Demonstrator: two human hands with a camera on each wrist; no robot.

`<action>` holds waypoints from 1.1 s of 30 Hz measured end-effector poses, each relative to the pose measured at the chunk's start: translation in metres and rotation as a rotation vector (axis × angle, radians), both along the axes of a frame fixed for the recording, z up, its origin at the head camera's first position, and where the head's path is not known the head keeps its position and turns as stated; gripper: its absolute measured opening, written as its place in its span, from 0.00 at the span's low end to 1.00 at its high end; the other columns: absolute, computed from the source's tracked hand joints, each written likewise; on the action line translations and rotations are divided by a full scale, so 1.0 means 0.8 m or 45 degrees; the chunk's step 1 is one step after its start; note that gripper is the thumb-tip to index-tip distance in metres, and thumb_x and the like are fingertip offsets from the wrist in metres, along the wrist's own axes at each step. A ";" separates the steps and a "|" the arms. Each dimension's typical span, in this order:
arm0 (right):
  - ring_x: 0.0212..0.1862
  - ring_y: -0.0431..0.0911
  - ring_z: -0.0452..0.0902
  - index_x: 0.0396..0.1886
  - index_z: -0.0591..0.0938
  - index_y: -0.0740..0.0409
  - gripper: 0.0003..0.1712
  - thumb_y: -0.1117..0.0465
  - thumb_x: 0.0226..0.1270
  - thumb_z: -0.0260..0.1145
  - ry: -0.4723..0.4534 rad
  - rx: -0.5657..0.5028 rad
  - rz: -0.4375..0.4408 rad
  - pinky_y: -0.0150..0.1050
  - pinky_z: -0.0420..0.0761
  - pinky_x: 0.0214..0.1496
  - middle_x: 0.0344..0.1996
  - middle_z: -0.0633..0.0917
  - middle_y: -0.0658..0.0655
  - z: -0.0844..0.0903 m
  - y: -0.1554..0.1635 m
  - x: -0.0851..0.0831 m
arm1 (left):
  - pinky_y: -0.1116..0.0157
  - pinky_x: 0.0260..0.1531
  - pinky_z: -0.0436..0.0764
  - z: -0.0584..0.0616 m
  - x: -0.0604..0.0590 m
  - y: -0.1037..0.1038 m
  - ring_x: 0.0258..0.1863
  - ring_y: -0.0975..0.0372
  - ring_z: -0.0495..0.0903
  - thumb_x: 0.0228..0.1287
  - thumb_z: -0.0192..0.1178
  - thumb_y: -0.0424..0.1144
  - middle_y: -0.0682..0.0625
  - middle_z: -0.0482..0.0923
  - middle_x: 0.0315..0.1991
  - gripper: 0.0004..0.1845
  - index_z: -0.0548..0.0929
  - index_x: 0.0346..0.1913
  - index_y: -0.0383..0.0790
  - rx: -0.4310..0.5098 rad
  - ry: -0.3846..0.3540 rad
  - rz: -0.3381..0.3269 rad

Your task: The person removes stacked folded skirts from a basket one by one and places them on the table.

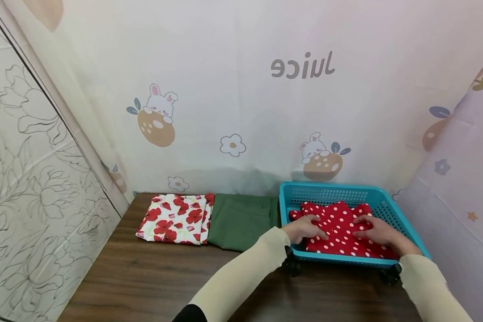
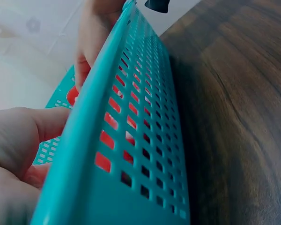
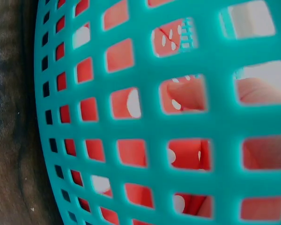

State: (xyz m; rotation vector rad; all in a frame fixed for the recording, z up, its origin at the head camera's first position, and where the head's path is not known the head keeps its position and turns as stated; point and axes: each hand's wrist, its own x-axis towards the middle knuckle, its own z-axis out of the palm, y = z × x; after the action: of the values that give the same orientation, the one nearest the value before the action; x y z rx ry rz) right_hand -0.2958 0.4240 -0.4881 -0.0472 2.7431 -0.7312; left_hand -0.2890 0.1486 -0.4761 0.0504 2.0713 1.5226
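Observation:
A red cloth with white polka dots [image 1: 338, 223] lies loosely bunched in a blue-green plastic basket [image 1: 348, 188]. My left hand [image 1: 306, 229] reaches over the basket's near-left rim, thumb and fingers spread apart at the cloth's left part. On the cloth's right side is my right hand [image 1: 376, 231], its fingers also spread and pointing inward. In the left wrist view the basket's wall hides part of the left hand [image 2: 18, 145] and most of the cloth. The right wrist view shows red cloth [image 3: 131, 152] and parts of fingers through the mesh.
Left of the basket, a folded dark green cloth [image 1: 241, 221] and a folded white cloth with red flowers [image 1: 175, 219] lie side by side on the brown wooden table [image 1: 157, 277]. A printed curtain [image 1: 233, 89] hangs right behind them; another covers the right side.

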 end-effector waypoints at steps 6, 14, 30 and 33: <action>0.59 0.76 0.63 0.71 0.68 0.67 0.52 0.42 0.56 0.79 0.037 -0.056 0.011 0.51 0.87 0.46 0.64 0.63 0.84 0.002 0.003 0.002 | 0.50 0.55 0.83 -0.004 -0.002 0.007 0.53 0.53 0.73 0.54 0.75 0.29 0.46 0.76 0.56 0.33 0.79 0.64 0.47 -0.018 0.011 0.064; 0.59 0.72 0.66 0.71 0.73 0.65 0.52 0.41 0.53 0.81 -0.020 -0.095 0.011 0.44 0.86 0.45 0.65 0.66 0.82 0.004 0.007 0.002 | 0.50 0.48 0.86 -0.010 -0.008 0.010 0.46 0.54 0.74 0.49 0.75 0.24 0.46 0.77 0.49 0.32 0.82 0.60 0.42 0.018 0.013 0.122; 0.57 0.72 0.68 0.64 0.79 0.66 0.49 0.39 0.51 0.81 0.211 0.005 -0.002 0.46 0.87 0.40 0.60 0.73 0.81 0.023 0.012 0.012 | 0.52 0.46 0.88 -0.005 -0.004 0.012 0.50 0.57 0.74 0.53 0.76 0.27 0.47 0.77 0.53 0.31 0.82 0.62 0.41 0.132 0.124 0.221; 0.57 0.72 0.68 0.67 0.76 0.67 0.52 0.37 0.51 0.80 0.216 -0.044 -0.032 0.45 0.88 0.39 0.62 0.71 0.80 0.030 0.011 0.017 | 0.53 0.45 0.88 0.001 -0.003 0.009 0.51 0.58 0.74 0.56 0.75 0.28 0.48 0.77 0.54 0.31 0.81 0.65 0.43 0.160 0.174 0.199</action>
State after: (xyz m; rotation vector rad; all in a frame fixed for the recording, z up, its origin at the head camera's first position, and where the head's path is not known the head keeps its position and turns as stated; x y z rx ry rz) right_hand -0.2823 0.4332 -0.4643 -0.0862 2.8962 -0.8158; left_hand -0.2916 0.1555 -0.4755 0.0423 2.1246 1.7882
